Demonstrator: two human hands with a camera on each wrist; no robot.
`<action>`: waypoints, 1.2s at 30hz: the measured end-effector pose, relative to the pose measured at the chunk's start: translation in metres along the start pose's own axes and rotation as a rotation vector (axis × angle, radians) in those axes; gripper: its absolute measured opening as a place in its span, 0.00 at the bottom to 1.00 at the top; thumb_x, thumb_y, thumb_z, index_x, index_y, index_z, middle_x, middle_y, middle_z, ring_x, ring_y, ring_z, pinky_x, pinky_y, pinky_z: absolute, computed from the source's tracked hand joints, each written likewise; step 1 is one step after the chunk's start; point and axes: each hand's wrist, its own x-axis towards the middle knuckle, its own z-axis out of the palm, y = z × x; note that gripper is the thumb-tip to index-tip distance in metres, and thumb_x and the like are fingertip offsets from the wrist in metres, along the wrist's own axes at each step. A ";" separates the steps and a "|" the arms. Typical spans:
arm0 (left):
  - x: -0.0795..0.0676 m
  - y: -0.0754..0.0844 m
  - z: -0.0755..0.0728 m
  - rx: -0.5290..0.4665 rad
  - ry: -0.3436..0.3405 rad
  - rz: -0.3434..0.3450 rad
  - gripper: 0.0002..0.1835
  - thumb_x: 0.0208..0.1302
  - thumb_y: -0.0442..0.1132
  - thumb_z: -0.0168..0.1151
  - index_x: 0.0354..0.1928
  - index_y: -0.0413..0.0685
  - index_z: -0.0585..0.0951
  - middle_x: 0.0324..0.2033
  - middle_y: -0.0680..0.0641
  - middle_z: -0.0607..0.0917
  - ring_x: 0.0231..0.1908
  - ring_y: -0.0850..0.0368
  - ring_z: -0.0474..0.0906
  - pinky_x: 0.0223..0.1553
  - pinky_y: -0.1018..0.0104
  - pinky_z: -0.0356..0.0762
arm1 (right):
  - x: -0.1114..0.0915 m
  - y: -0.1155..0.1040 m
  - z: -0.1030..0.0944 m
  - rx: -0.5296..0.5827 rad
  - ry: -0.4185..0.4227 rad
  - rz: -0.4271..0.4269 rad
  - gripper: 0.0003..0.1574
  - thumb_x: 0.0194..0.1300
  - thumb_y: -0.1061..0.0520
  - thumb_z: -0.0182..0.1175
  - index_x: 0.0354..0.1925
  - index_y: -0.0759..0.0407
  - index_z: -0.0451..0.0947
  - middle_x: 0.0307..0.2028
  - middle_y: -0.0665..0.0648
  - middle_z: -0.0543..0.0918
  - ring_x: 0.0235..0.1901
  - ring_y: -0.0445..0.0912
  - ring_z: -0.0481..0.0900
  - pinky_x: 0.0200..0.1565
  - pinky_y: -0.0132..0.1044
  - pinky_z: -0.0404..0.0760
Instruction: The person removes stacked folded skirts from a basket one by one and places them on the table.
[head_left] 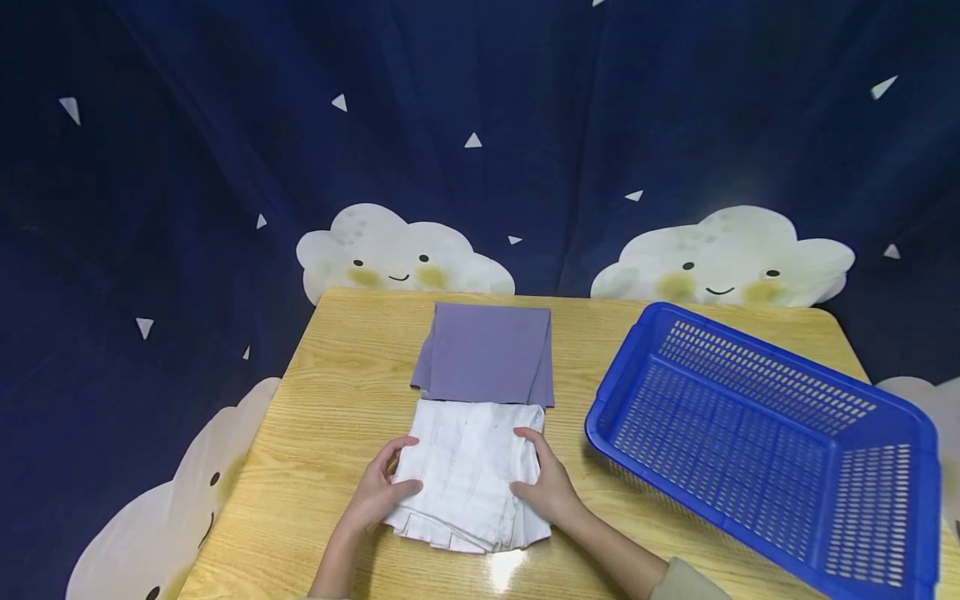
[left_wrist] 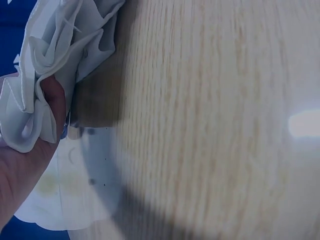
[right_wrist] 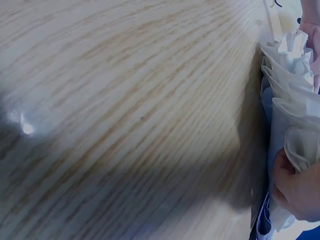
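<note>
A folded white cloth (head_left: 468, 475) lies at the near middle of the table, its front edge showing several uneven layers. At its left side my left hand (head_left: 378, 487) grips the edge, thumb and fingers apart on the fabric. My right hand (head_left: 551, 483) holds the opposite side in the same way. Bunched white folds (left_wrist: 65, 55) surround the left thumb in the left wrist view. In the right wrist view, the right hand (right_wrist: 297, 187) pinches the layered edge. Directly behind the white cloth, a folded purple cloth (head_left: 491, 354) lies flat; their edges meet or overlap.
A blue plastic basket (head_left: 885, 408) with slotted walls stands on the right of the wooden table (head_left: 337, 367). Behind the table hangs a dark blue curtain (head_left: 525, 100) printed with clouds and white triangles.
</note>
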 end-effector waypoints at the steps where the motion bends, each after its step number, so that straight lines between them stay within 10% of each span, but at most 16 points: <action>1: 0.000 0.000 0.000 0.004 0.006 -0.002 0.32 0.43 0.19 0.60 0.56 0.40 0.70 0.56 0.37 0.68 0.42 0.52 0.73 0.38 0.63 0.76 | 0.000 0.001 0.000 0.001 -0.001 -0.001 0.48 0.38 0.75 0.62 0.59 0.55 0.63 0.59 0.63 0.68 0.60 0.60 0.61 0.56 0.58 0.63; 36: 0.000 -0.010 0.003 0.114 0.046 -0.051 0.31 0.44 0.20 0.60 0.55 0.42 0.70 0.49 0.39 0.75 0.48 0.48 0.72 0.49 0.59 0.70 | -0.003 0.018 0.001 -0.074 -0.017 0.012 0.48 0.37 0.71 0.66 0.58 0.54 0.62 0.57 0.67 0.70 0.56 0.65 0.66 0.53 0.60 0.65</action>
